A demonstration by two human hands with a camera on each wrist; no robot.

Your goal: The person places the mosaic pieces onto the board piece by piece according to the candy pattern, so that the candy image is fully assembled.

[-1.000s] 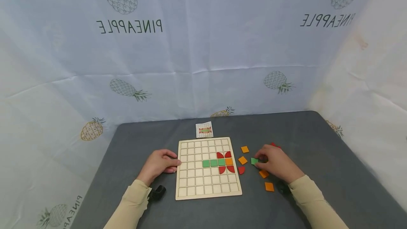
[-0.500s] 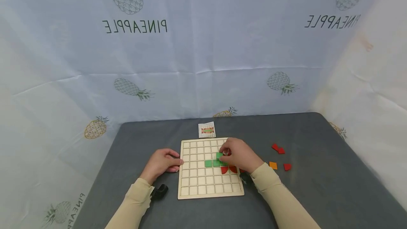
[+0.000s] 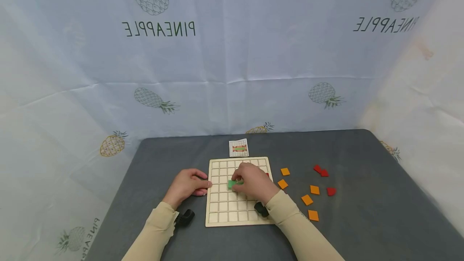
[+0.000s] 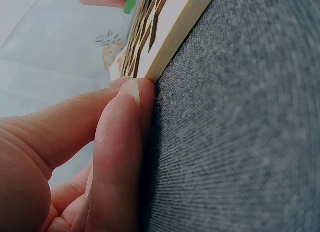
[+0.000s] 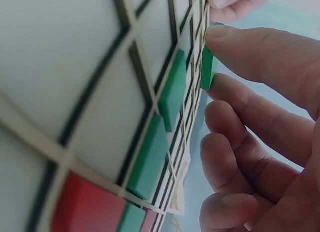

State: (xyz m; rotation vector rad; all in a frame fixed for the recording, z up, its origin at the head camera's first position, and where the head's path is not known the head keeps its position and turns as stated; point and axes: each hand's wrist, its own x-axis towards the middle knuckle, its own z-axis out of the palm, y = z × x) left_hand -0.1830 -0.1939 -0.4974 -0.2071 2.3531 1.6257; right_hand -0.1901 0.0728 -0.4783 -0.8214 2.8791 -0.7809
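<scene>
Green tile point(image 5: 207, 67) is pinched between thumb and finger of the right hand point(image 3: 253, 182), over the board point(image 3: 222, 208); whether it touches, I cannot tell. The left hand point(image 3: 185, 186) holds the board's left edge with thumb and fingertip. Orange tiles point(image 3: 313, 215) and red tiles point(image 3: 331, 191) lie to the right.

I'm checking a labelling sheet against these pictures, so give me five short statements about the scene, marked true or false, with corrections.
1. The right hand pinches a green tile. True.
2. The left hand is lifted clear of the board. False: it touches the board's left edge.
3. Five orange tiles are visible on the table, right of the board. True.
4. The card lies on top of the board. False: it lies on the table, beyond the board's far edge.
5. Every loose piece right of the board is orange. False: red pieces lie there too.
</scene>
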